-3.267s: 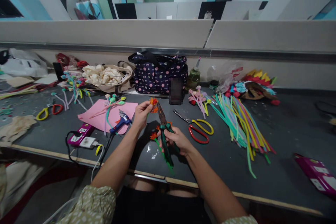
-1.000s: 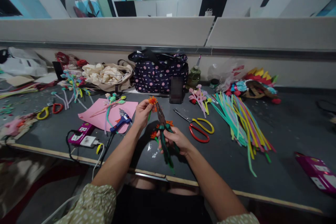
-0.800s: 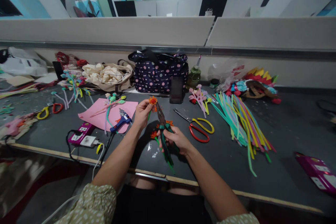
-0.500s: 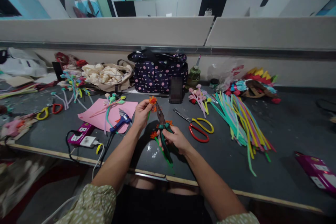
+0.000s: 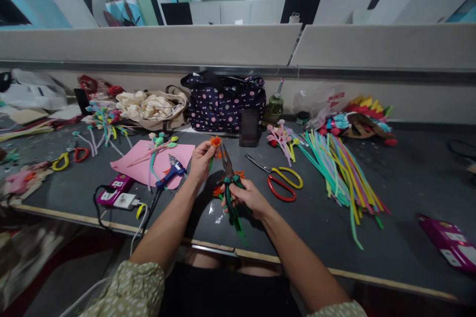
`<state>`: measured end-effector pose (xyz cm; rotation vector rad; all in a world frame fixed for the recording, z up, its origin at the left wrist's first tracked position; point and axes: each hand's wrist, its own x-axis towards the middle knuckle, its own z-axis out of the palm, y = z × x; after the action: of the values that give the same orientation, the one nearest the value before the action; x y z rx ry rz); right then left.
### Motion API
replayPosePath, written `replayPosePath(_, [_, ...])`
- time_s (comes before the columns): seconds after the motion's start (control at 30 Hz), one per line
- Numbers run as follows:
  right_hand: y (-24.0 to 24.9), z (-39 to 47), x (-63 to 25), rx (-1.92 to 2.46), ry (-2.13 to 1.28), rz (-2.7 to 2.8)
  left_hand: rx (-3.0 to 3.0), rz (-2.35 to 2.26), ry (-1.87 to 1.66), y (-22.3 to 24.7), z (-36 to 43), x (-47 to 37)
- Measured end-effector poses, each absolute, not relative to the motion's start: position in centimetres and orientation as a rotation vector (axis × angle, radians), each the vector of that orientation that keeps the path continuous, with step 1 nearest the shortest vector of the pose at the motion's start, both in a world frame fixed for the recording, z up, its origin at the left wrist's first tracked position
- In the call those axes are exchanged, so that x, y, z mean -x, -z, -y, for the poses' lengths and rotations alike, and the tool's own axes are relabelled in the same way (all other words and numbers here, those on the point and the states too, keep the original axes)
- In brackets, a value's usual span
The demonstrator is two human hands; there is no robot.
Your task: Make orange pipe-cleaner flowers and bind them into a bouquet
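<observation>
Pinched in my left hand [image 5: 202,159] is an orange pipe-cleaner flower [image 5: 215,141] with a green stem running down below the fingers. My right hand [image 5: 247,197] grips long-nose pliers [image 5: 227,164] by their dark green handles, and the jaws point up beside the flower. The jaw tips are slightly parted; whether they touch the flower I cannot tell. On the table under the pliers lies another orange flower [image 5: 217,191] with a green stem, partly hidden by my right hand. A bit of orange pipe cleaner [image 5: 240,174] shows behind the handles.
Scissors [image 5: 284,183] with red and yellow handles lie right of my hands, before a bundle of coloured pipe cleaners [image 5: 342,173]. Leftward are a blue glue gun [image 5: 171,174], pink paper [image 5: 128,158] and a purple power strip [image 5: 116,190]. A dotted bag [image 5: 219,104] stands behind.
The plier handles have spread apart and the jaws have parted a little. My left hand with the flower stays nearly still.
</observation>
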<state>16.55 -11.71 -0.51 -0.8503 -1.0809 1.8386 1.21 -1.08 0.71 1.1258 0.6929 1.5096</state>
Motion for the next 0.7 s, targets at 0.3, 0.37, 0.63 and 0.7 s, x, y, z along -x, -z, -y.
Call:
replayPosePath(0.3, [1.00,11.65,-16.75,0.838,-1.868,1.070,-1.106,-0.658,-1.506,-0.76,1.07,-1.27])
replayPosePath(0.37, [1.02,11.61,-16.75,0.833,-1.861,1.072,-1.123,-0.656,-1.509,-0.75,1.06,-1.28])
replayPosePath(0.63, [0.69,11.65,-16.62,0.914,-1.810,1.068,-1.164,-0.668,-1.517,-0.64,1.07,-1.10])
replayPosePath(0.7, [0.64,11.66,-16.55,0.914,-1.788,1.073,-1.167,-0.668,-1.516,-0.54,1.02,-1.05])
